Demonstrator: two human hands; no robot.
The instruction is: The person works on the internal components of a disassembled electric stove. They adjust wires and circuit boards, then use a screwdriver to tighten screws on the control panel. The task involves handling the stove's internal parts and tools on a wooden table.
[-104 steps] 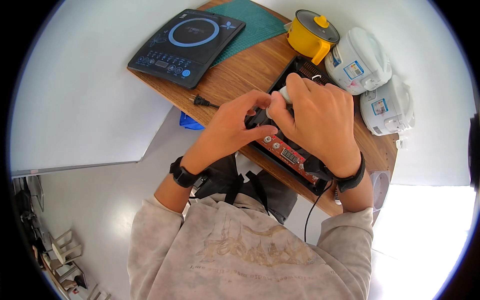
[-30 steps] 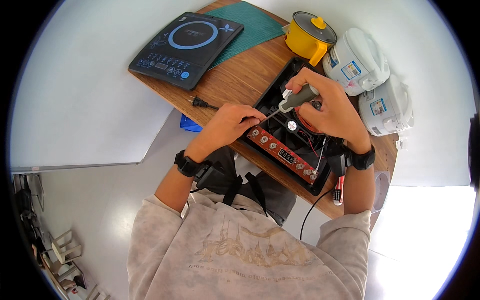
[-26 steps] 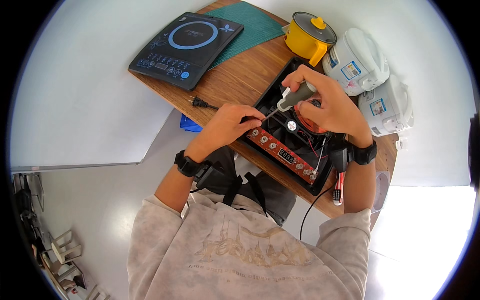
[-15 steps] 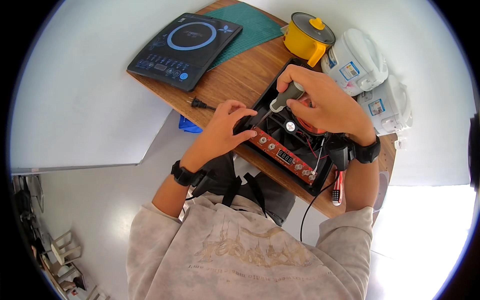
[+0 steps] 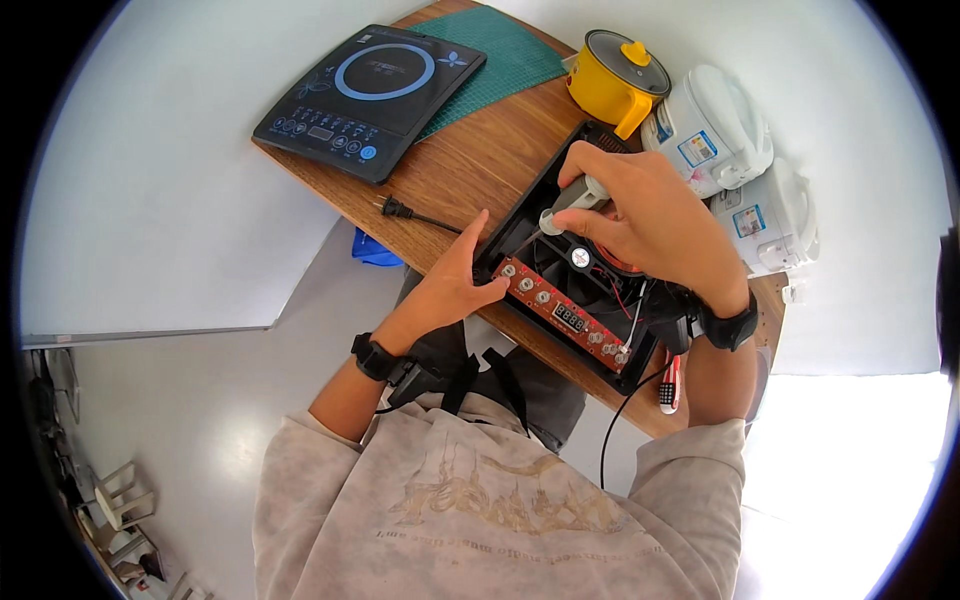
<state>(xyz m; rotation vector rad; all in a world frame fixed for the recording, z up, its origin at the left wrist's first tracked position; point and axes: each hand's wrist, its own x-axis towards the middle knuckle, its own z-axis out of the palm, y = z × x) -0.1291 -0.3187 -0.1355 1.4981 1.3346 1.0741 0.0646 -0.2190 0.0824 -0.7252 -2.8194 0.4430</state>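
My right hand grips a screwdriver with a grey and white handle. Its thin shaft slants down to the left into an opened black induction cooker base; where the tip rests is hard to make out. Inside lie a red circuit board with buttons and a small display, a black fan, and a copper-coloured coil partly covered by my right hand. My left hand is at the base's left corner, fingers apart, index stretched along the outer side and thumb at the board's end.
A second induction cooker rests at the far left, partly on a green cutting mat. A yellow pot and two white rice cookers stand at the right. A power plug and a red-white tool lie on the wooden table.
My left hand has drawn back from over the corner of the base to its outer side, its index finger straightening. The screwdriver shaft has shifted slightly up and right with my right hand.
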